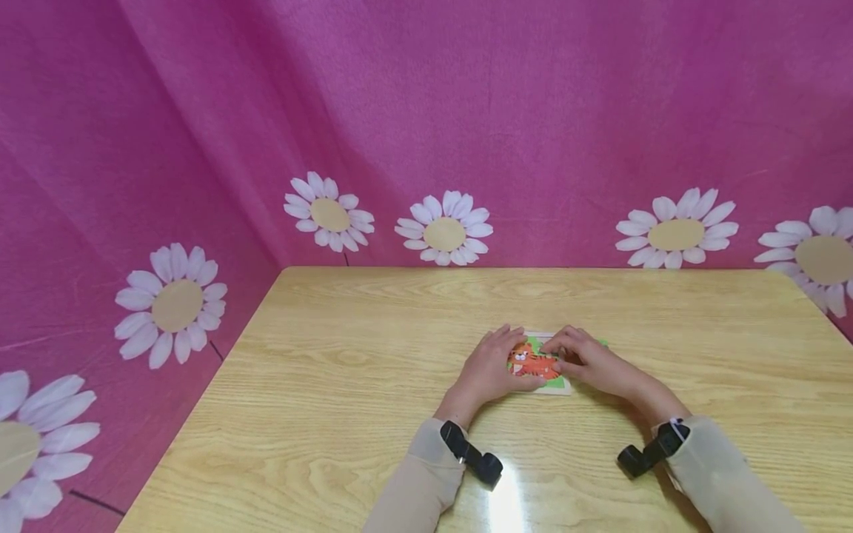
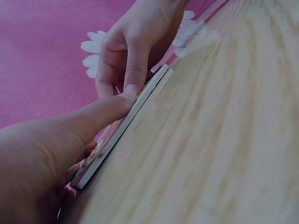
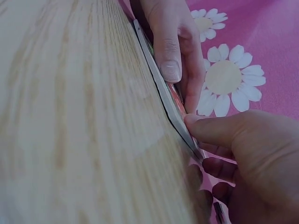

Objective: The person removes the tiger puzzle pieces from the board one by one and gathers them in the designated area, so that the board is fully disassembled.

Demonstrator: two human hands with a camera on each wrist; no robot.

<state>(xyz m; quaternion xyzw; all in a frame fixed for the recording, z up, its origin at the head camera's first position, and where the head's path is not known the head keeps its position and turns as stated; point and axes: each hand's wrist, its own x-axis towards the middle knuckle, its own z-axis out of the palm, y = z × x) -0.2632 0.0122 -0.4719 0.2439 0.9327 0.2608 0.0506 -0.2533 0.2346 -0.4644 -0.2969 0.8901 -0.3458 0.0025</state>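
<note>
A flat tiger puzzle (image 1: 532, 363), orange and green with a pale border, lies on the wooden table. My left hand (image 1: 491, 364) curves round its left side and grips it, thumb along the near edge and fingers toward the far edge. On its right side, my right hand (image 1: 594, 363) pinches a puzzle piece between thumb and forefinger, low over the board. The fingers mostly cover that piece. In the right wrist view, the right thumb (image 3: 210, 128) touches the top by the board's edge (image 3: 163, 93). Both thumbs nearly meet in the left wrist view.
The wooden table (image 1: 320, 414) reaches back to a pink curtain (image 1: 533, 111) printed with white daisies. A small green bit (image 1: 603, 343) shows behind the right hand. Black wrist cameras are strapped over both pale sleeves (image 1: 420, 474).
</note>
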